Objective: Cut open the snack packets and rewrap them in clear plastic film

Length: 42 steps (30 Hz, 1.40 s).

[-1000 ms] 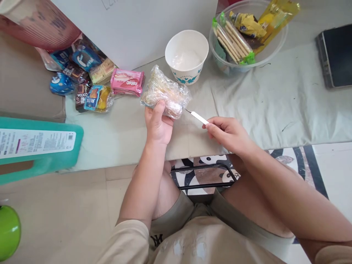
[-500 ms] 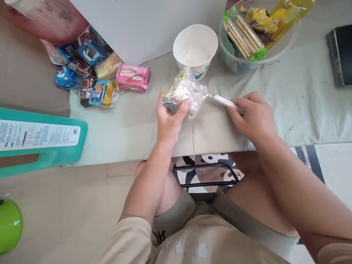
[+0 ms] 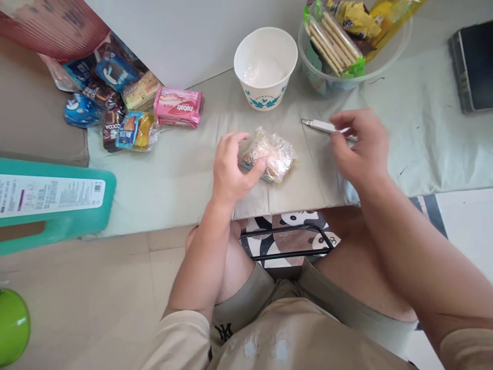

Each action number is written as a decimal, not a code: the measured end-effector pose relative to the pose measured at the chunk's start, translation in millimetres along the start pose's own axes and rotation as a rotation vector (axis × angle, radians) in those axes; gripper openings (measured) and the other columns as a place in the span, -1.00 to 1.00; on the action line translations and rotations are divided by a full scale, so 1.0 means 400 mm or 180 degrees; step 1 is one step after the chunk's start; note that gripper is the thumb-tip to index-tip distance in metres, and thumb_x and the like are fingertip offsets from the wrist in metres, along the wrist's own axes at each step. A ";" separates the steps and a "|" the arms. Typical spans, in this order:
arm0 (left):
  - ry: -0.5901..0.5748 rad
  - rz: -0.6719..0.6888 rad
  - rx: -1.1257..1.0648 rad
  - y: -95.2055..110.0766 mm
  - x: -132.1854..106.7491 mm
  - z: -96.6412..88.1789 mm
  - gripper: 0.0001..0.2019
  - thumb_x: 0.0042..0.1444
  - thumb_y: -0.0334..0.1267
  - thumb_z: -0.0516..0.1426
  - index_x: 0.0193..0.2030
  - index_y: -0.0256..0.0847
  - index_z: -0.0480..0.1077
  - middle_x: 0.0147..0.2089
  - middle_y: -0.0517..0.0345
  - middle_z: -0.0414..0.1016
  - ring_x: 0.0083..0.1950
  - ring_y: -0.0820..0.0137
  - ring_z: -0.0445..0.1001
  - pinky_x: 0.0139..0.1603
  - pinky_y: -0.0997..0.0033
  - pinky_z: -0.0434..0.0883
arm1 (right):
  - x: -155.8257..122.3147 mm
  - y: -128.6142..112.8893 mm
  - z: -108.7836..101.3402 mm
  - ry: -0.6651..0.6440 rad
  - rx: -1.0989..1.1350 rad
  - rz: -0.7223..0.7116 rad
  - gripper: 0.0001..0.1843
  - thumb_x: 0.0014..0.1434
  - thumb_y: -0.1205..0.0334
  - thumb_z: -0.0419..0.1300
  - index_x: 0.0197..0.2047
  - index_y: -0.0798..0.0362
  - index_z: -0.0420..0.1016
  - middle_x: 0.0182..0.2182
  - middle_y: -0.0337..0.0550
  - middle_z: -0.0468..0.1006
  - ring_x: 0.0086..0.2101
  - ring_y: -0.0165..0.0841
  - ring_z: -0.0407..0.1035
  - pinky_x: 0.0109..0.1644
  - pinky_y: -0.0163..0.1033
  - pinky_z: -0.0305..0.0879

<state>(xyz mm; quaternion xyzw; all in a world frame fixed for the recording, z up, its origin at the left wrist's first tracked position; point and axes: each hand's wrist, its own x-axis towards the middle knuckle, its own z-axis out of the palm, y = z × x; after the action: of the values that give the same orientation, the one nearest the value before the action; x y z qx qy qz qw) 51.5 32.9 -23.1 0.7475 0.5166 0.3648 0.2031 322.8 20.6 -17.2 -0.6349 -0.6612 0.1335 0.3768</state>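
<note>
A snack packet in crinkled clear plastic wrap point(image 3: 275, 156) rests on the cloth-covered table, below the paper cup point(image 3: 265, 95). My left hand point(image 3: 230, 167) is at its left side, fingers apart and not closed round it; the thumb overlaps the packet's near edge. To the right lies a white utility knife point(image 3: 321, 125) with its blade tip pointing left. Over its handle end is my right hand point(image 3: 360, 146), slightly blurred, with thumb and fingers parted around the knife rather than gripping it. Part of the handle is hidden behind the fingers.
A clear plastic bowl point(image 3: 402, 49) holds wrapped biscuit sticks and other snacks. Several small snack packs and a pink wafer pack point(image 3: 178, 107) sit at left. A teal jug point(image 3: 87, 221) is at the left edge, a dark phone point(image 3: 475, 67) at right.
The wrapped packet has come down onto the table, and my left hand has loosened from it. The knife now lies on the cloth, away from the packet, with my right hand's fingers opened.
</note>
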 end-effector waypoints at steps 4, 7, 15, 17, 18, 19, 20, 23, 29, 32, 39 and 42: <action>-0.0652 0.0108 -0.0009 0.016 -0.006 0.008 -0.49 0.10 -0.15 0.33 0.19 -0.14 0.41 0.19 -0.03 0.42 0.09 0.24 0.53 0.04 0.28 0.58 | -0.026 -0.033 0.040 -0.0737 0.0576 -0.0435 -0.42 0.20 0.18 0.19 0.29 -0.07 0.34 0.02 -0.02 0.63 -0.07 -0.10 0.53 0.04 0.11 0.49; -0.0639 0.0128 -0.0134 0.026 -0.010 0.020 -0.57 0.10 -0.24 0.33 0.13 -0.15 0.48 0.11 0.01 0.43 -0.08 0.37 0.54 -0.12 0.39 0.57 | -0.035 -0.042 0.060 -0.0939 0.0683 -0.0556 -0.32 0.17 0.22 0.19 0.37 -0.01 0.27 0.00 -0.01 0.62 -0.08 -0.12 0.51 0.05 0.08 0.48; 0.0132 0.0707 -0.0093 0.039 0.002 0.051 -0.92 0.18 -0.33 0.22 -0.24 -0.20 0.57 -0.19 0.07 0.53 -0.26 0.44 0.50 -0.24 0.43 0.51 | -0.025 -0.046 0.060 -0.0708 0.0516 -0.0316 -0.65 0.12 0.37 0.13 -0.06 -0.07 0.58 -0.28 -0.12 0.53 -0.23 -0.18 0.47 -0.08 -0.01 0.44; 0.0254 0.0767 -0.0155 0.042 0.004 0.057 -0.91 0.18 -0.35 0.20 -0.28 -0.20 0.57 -0.24 0.09 0.53 -0.28 0.45 0.49 -0.29 0.45 0.48 | -0.025 -0.052 0.059 -0.0644 0.0682 -0.0334 -0.78 0.09 0.38 0.13 -0.25 -0.04 0.55 -0.24 -0.10 0.56 -0.19 -0.18 0.49 -0.07 -0.01 0.44; 0.0298 0.0750 -0.0217 0.042 0.005 0.059 -0.91 0.17 -0.35 0.20 -0.30 -0.20 0.56 -0.25 0.10 0.53 -0.31 0.47 0.48 -0.34 0.48 0.45 | -0.025 -0.055 0.058 -0.0647 0.0783 -0.0340 -0.83 0.08 0.38 0.14 -0.30 -0.04 0.51 -0.23 -0.10 0.58 -0.16 -0.17 0.50 -0.05 0.00 0.44; 0.0342 0.0706 -0.0304 0.042 0.005 0.060 -0.91 0.17 -0.35 0.20 -0.31 -0.20 0.56 -0.26 0.11 0.52 -0.35 0.50 0.46 -0.40 0.50 0.41 | -0.025 -0.057 0.057 -0.0677 0.0871 -0.0314 -0.87 0.09 0.37 0.14 -0.34 -0.04 0.47 -0.22 -0.11 0.60 -0.15 -0.17 0.51 -0.03 0.00 0.44; 0.0373 0.0630 -0.0412 0.041 0.006 0.062 -0.92 0.17 -0.34 0.21 -0.32 -0.20 0.55 -0.27 0.13 0.51 -0.38 0.53 0.44 -0.47 0.53 0.36 | -0.024 -0.057 0.056 -0.0718 0.0936 -0.0248 -0.90 0.10 0.36 0.14 -0.35 -0.04 0.43 -0.23 -0.12 0.62 -0.16 -0.17 0.52 -0.03 0.01 0.44; 0.0499 0.0161 -0.0862 0.033 0.009 0.067 -0.93 0.16 -0.32 0.22 -0.36 -0.18 0.51 -0.28 0.15 0.48 -0.38 0.53 0.42 -0.58 0.59 0.23 | -0.022 -0.054 0.051 -0.0759 0.0977 0.0007 -0.91 0.14 0.34 0.13 -0.32 -0.06 0.40 -0.28 -0.15 0.62 -0.25 -0.21 0.50 -0.10 -0.01 0.45; 0.0884 -0.1568 -0.2001 0.017 0.035 0.058 -0.85 0.07 -0.27 0.21 -0.43 -0.13 0.30 -0.47 0.28 0.28 -0.55 0.57 0.21 -0.67 0.53 0.06 | -0.011 -0.020 0.026 -0.0445 0.0642 0.0029 -0.78 0.13 0.37 0.13 -0.20 -0.10 0.50 -0.32 -0.16 0.55 -0.26 -0.20 0.46 -0.04 0.05 0.47; 0.1024 -0.2186 -0.2106 0.003 0.048 0.029 -0.79 0.02 -0.29 0.24 -0.40 -0.10 0.22 -0.48 0.30 0.28 -0.53 0.55 0.29 -0.64 0.52 0.07 | -0.005 0.003 0.004 -0.0400 0.0264 0.0027 -0.85 0.17 0.33 0.13 -0.37 -0.06 0.49 -0.32 -0.11 0.54 -0.19 -0.11 0.48 0.00 0.16 0.47; 0.0322 -0.1913 -0.1862 -0.057 0.047 -0.018 -0.57 0.13 0.26 0.17 -0.04 0.05 0.34 -0.05 0.09 0.52 -0.16 0.34 0.58 -0.45 0.44 0.42 | -0.003 0.015 -0.039 -0.0572 -0.0050 -0.0227 -0.82 0.11 0.27 0.18 -0.21 -0.10 0.54 -0.11 -0.02 0.59 0.00 0.05 0.45 0.15 0.31 0.37; 0.0368 -0.1606 -0.1898 -0.057 0.056 -0.005 -0.41 0.02 0.42 0.22 -0.01 0.05 0.36 0.02 0.05 0.52 -0.07 0.30 0.57 -0.40 0.41 0.47 | -0.011 0.010 -0.044 -0.0849 0.0007 -0.0548 -0.67 0.02 0.24 0.22 -0.09 -0.10 0.54 0.02 0.00 0.59 0.10 0.10 0.43 0.24 0.33 0.27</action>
<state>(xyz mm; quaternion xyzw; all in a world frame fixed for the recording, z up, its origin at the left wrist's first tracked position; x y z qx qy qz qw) 40.3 62.1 -29.8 0.4835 0.5661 0.4789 0.4652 337.3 11.9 -9.2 -0.5521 -0.7572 0.1845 0.2964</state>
